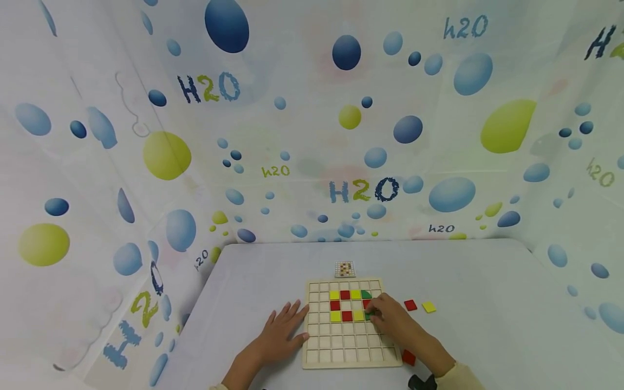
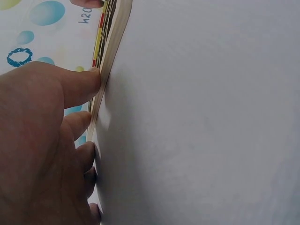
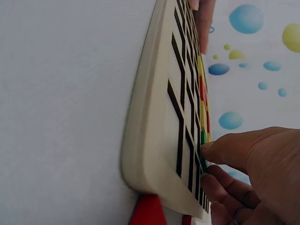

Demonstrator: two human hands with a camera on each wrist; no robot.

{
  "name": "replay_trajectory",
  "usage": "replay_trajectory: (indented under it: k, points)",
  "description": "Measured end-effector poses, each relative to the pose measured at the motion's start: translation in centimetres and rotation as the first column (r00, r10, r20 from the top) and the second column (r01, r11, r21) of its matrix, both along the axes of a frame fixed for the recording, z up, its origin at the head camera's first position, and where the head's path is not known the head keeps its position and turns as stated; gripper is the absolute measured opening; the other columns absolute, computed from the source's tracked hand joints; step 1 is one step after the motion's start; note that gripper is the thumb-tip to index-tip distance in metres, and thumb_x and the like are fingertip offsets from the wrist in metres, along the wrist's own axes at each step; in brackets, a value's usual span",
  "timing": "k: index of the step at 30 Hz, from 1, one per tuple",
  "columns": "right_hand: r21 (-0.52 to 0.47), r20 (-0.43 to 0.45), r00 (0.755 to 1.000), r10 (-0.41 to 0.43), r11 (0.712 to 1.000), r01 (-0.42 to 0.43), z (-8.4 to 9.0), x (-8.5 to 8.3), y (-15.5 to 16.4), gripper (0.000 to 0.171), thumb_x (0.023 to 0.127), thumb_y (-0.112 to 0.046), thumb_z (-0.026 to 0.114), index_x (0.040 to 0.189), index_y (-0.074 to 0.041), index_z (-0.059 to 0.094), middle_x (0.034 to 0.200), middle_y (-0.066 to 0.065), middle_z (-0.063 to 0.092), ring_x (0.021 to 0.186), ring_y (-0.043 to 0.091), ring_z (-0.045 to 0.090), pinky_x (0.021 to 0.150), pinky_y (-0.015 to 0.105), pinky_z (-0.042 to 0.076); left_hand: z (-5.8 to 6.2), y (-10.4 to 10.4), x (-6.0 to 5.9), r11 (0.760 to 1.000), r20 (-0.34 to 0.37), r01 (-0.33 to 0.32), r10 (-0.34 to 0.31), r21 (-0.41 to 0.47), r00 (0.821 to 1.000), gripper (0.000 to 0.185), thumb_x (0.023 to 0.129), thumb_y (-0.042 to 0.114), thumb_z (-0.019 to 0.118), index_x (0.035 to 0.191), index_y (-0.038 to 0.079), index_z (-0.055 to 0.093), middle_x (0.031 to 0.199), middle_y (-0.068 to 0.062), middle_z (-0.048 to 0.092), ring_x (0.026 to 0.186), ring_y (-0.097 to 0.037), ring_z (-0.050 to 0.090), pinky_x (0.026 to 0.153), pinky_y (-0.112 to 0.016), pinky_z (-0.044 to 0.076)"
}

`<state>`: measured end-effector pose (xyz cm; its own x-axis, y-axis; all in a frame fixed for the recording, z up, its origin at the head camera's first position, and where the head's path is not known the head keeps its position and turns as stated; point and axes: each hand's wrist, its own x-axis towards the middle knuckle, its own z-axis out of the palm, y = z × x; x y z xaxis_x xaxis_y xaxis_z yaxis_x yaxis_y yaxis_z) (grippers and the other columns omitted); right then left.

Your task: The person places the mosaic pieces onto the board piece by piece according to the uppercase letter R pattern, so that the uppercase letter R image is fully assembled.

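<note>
A wooden grid board lies on the white table. Its upper rows hold yellow, red and green tiles set in a ring. My right hand reaches over the board's right side, thumb and fingers pinching a green tile at a cell on the ring's lower right. The right wrist view shows the same green tile between thumb and fingers. My left hand lies flat on the table, fingers straight against the board's left edge.
Loose tiles lie right of the board: one red, one yellow, and another red at the board's near right corner. A small pattern card sits behind the board. Bubble-printed curtains wall the table on three sides.
</note>
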<state>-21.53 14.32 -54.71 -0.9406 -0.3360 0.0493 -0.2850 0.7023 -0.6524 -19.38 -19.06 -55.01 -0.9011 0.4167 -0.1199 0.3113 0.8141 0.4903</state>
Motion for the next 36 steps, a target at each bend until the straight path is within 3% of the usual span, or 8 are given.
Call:
replay_trajectory:
  k: [7,14,17,22,27,36]
  points:
    - [0.023,-0.026,0.999,-0.019,1.0,0.019,0.0,0.0,-0.1,0.014,0.095,-0.007,0.078,0.097,-0.018,0.069,0.103,-0.005,0.059,0.096,0.011,0.058,0.087,0.033,0.059,0.2,0.0,0.0,1.0,0.017,-0.004,0.004,0.001,1.0,0.071,0.106,0.051,0.057,0.165,0.017,0.038,0.173,-0.015,0.028,0.16,-0.044,0.022,0.124,-0.074,0.012]
    - [0.018,0.011,0.993,-0.121,0.992,0.121,0.4,-0.2,1.0,0.023,0.096,-0.014,0.078,0.117,-0.02,0.07,0.114,-0.004,0.061,0.103,0.014,0.059,0.095,0.039,0.059,0.6,0.0,-0.1,1.0,0.008,-0.005,0.005,-0.005,1.0,0.071,0.105,0.05,0.058,0.165,0.016,0.038,0.173,-0.016,0.028,0.16,-0.044,0.022,0.124,-0.074,0.012]
    - [0.044,-0.021,0.985,-0.169,0.985,0.169,0.4,-0.6,2.6,0.028,0.095,-0.015,0.079,0.121,-0.017,0.069,0.116,0.0,0.062,0.105,0.018,0.059,0.094,0.042,0.058,0.5,0.0,-0.1,1.0,0.0,-0.006,0.006,-0.009,1.0,0.072,0.105,0.051,0.058,0.165,0.017,0.038,0.173,-0.015,0.028,0.16,-0.044,0.023,0.124,-0.074,0.012]
    - [0.157,-0.078,0.967,-0.243,0.955,0.252,0.2,-1.3,5.7,0.036,0.09,-0.015,0.083,0.123,-0.009,0.068,0.119,0.013,0.062,0.102,0.026,0.058,0.093,0.051,0.059,0.3,0.0,-0.2,1.0,0.0,-0.007,0.007,-0.007,1.0,0.072,0.105,0.051,0.058,0.165,0.017,0.038,0.173,-0.015,0.028,0.16,-0.043,0.022,0.124,-0.074,0.013]
    - [0.271,-0.072,0.96,-0.272,0.921,0.281,0.6,-1.5,8.3,0.039,0.089,-0.018,0.085,0.121,-0.006,0.068,0.118,0.022,0.063,0.103,0.035,0.06,0.089,0.059,0.058,0.3,0.0,-0.2,1.0,-0.001,-0.007,0.007,-0.009,1.0,0.072,0.105,0.052,0.058,0.165,0.018,0.038,0.173,-0.015,0.029,0.16,-0.043,0.023,0.124,-0.074,0.013]
    - [0.275,-0.027,0.931,-0.365,0.892,0.358,0.7,-1.1,11.4,0.034,0.093,-0.017,0.081,0.116,0.003,0.065,0.109,0.028,0.061,0.098,0.039,0.059,0.088,0.059,0.058,-0.1,-0.1,-0.2,1.0,0.003,0.005,-0.005,0.007,1.0,0.071,0.106,0.052,0.056,0.165,0.017,0.038,0.173,-0.015,0.029,0.16,-0.044,0.022,0.124,-0.074,0.013]
